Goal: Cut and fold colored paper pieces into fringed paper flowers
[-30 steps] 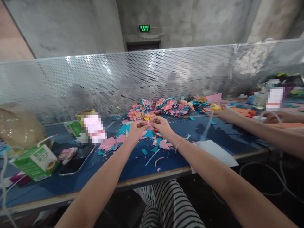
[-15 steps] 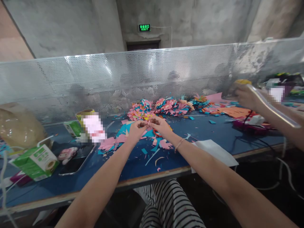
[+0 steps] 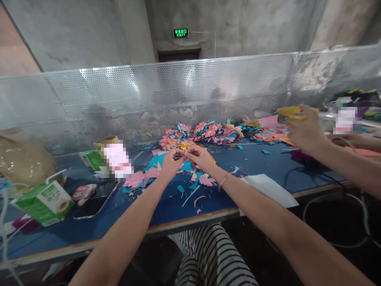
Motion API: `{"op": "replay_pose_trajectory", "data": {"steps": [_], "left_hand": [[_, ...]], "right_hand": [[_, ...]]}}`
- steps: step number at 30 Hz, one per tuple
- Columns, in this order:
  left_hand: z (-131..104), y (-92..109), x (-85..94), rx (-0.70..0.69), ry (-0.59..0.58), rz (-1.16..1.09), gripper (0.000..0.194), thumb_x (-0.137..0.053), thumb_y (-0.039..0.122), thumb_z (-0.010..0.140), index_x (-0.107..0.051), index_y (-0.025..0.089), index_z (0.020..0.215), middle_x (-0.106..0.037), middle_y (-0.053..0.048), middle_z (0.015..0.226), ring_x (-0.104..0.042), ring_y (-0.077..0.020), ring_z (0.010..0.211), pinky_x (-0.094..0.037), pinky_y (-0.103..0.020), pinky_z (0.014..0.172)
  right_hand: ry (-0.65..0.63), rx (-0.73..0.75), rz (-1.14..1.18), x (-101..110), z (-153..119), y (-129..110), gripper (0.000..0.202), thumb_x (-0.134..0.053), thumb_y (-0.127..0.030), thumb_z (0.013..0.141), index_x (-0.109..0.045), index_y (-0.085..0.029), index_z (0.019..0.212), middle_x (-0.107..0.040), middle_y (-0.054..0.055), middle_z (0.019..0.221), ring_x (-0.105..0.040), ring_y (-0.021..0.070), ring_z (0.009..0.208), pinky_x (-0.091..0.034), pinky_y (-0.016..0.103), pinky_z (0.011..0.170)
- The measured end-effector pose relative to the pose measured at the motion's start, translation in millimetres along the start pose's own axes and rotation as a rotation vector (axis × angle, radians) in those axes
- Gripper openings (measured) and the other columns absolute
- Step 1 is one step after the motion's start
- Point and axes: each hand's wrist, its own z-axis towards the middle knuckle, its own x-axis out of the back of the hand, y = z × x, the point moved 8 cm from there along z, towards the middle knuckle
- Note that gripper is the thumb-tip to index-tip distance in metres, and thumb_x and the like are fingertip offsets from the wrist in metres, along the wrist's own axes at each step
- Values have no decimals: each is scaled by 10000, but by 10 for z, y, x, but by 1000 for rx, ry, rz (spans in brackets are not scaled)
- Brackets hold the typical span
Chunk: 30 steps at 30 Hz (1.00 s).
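Over the middle of the table, my left hand (image 3: 172,161) and my right hand (image 3: 201,157) meet fingertip to fingertip. Both pinch a small piece of pink paper (image 3: 186,153), mostly hidden by the fingers. Just behind them lies a heap of pink, blue and yellow paper flowers (image 3: 175,137). Pink paper scraps (image 3: 135,179) and a blue paper sheet (image 3: 156,162) are spread beside and below my left hand. An orange-red ring-shaped thing (image 3: 195,166) shows partly under my right hand.
At left are a green drink carton (image 3: 46,203), a phone (image 3: 91,208) and a plastic bag (image 3: 26,159). White paper (image 3: 269,190) overhangs the front edge. A co-worker's hand (image 3: 306,129) holds a yellow tool (image 3: 293,113) at right. A perforated metal screen (image 3: 143,99) stands behind.
My hands stay almost in place, still pinching the pink paper. At right, the co-worker's hand and yellow tool have shifted and turned, and another arm of theirs shows more.
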Motion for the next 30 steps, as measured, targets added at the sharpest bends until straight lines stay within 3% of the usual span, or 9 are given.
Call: {"op": "replay_pose_trajectory", "data": {"steps": [18, 30], "left_hand": [[9, -90, -9, 86, -32, -126, 169, -586, 279, 657, -652, 158, 756, -636, -28, 689, -569, -132, 650, -479, -287, 653], [8, 14, -29, 44, -37, -113, 256, -660, 253, 605, -611, 152, 835, -656, -60, 802, -611, -171, 765, -487, -327, 733]], "right_hand": [[-13, -71, 136, 16, 5, 97, 199, -589, -374, 670, -520, -189, 695, -491, -28, 630, -454, 92, 562, -398, 244, 558], [63, -62, 167, 55, 19, 135, 173, -574, -334, 681, -503, -196, 757, -476, -29, 676, -476, 96, 625, -420, 244, 594]]}}
